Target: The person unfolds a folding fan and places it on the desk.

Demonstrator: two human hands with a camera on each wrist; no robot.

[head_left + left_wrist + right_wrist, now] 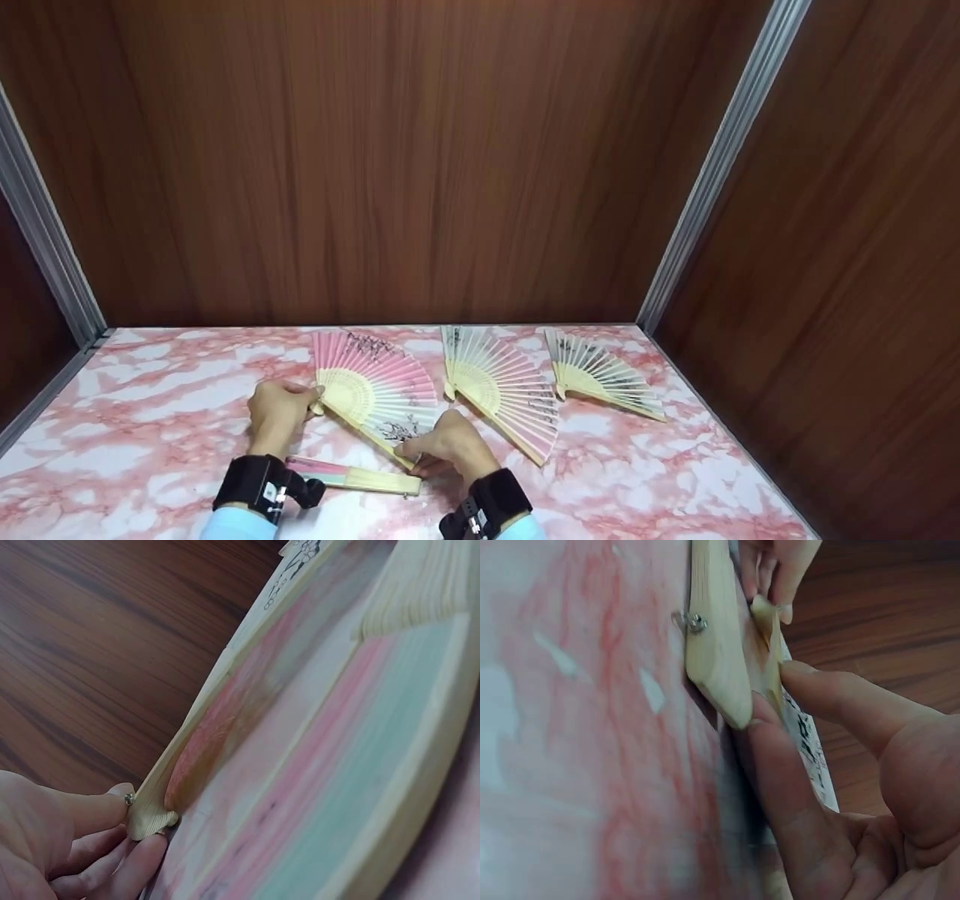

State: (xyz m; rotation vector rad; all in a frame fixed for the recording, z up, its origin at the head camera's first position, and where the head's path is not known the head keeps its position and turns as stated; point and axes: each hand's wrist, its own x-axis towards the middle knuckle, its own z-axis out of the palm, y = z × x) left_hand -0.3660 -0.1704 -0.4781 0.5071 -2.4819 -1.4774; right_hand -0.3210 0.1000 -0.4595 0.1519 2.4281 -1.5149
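A spread folding fan [375, 386], pink shading to white with dark painted sprigs, lies between both hands. Its pivot end is pinched by my left hand [276, 409] between thumb and fingers, which the left wrist view shows close up at the fan's handle [154, 814]. On the fan's near outer rib, toward the free end, my right hand [450, 442] grips with thumb and fingers on either side of the rib. Closer to me, a folded fan [379, 481] with pink and green cloth lies between the wrists. Its wooden end [716, 652] is right beside the right fingers.
Two more spread fans rest to the right: a white and pink fan [499, 382] and a smaller pale fan with dark painting [600, 371]. The pink marbled table [157, 420] is bordered by brown wood panels [390, 165] at the back and sides.
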